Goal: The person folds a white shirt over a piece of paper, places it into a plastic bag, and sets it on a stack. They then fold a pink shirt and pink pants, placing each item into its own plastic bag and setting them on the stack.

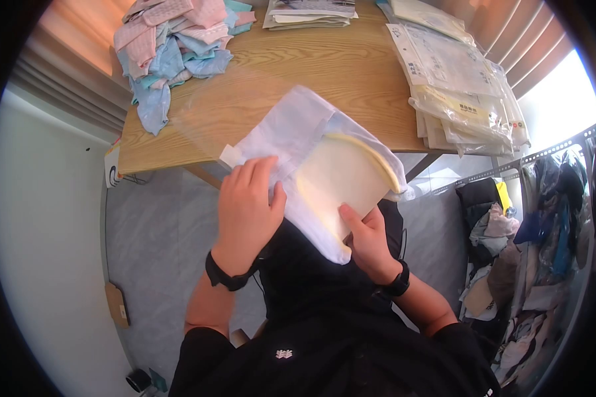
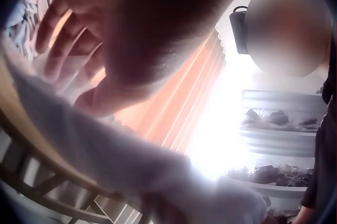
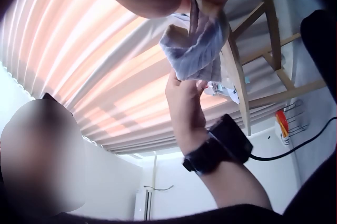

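A pale lilac cloth garment (image 1: 281, 129) with yellow edging lies over and around a flat cream card (image 1: 341, 175), held up above the lap in front of the table. My right hand (image 1: 371, 241) pinches the card and cloth at the lower right, thumb on top and fingers hidden beneath. My left hand (image 1: 248, 205) rests on the garment's left edge, with fingers extended near a small white tag (image 1: 230, 155). In the left wrist view, the fingers of the left hand (image 2: 79, 40) are spread. Cloth also bunches below the right hand in the right wrist view.
The wooden table (image 1: 298, 59) carries a heap of pink and blue cloths (image 1: 179, 40) at the left, a paper stack (image 1: 311, 13) at the back and clear-bagged packs (image 1: 457, 79) at the right. A rack with bagged clothes (image 1: 543, 218) stands on the right.
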`<state>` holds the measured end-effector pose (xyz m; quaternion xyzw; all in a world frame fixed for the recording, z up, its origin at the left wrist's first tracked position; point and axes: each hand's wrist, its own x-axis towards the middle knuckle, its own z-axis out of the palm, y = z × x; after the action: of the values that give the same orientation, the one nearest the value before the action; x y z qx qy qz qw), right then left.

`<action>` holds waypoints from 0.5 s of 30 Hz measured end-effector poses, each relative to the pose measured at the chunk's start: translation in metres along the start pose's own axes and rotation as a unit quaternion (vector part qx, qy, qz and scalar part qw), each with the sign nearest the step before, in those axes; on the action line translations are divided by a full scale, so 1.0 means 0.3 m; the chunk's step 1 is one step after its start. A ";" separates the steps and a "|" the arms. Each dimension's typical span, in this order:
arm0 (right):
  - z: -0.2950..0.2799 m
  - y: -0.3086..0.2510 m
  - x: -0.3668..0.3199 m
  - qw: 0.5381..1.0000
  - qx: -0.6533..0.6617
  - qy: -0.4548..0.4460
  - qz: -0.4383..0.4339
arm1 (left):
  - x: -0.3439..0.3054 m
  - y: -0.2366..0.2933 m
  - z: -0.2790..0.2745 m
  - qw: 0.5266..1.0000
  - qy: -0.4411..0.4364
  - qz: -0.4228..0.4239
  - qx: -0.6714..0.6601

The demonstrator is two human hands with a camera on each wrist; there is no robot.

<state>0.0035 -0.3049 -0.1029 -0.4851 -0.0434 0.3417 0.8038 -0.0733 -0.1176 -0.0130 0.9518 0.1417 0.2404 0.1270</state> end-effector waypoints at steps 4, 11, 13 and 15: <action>0.016 0.027 -0.015 0.996 -0.086 -0.011 -0.024 | 0.096 -0.005 -0.008 1.000 -0.018 0.017 0.010; 0.080 0.052 -0.037 0.991 -0.109 -0.022 -0.069 | 0.144 -0.020 0.078 0.997 -0.037 0.069 0.001; 0.088 0.049 -0.035 0.992 -0.104 -0.018 -0.073 | 0.138 0.012 0.063 0.996 -0.042 0.080 -0.023; 0.087 0.048 -0.027 0.994 -0.094 -0.020 -0.046 | 0.124 0.043 0.055 0.994 -0.043 0.092 -0.042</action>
<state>-0.0205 -0.2859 -0.0988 -0.5486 -0.1137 0.3081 0.7689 -0.0312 -0.1201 -0.0074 0.9640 0.0374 0.2160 0.1502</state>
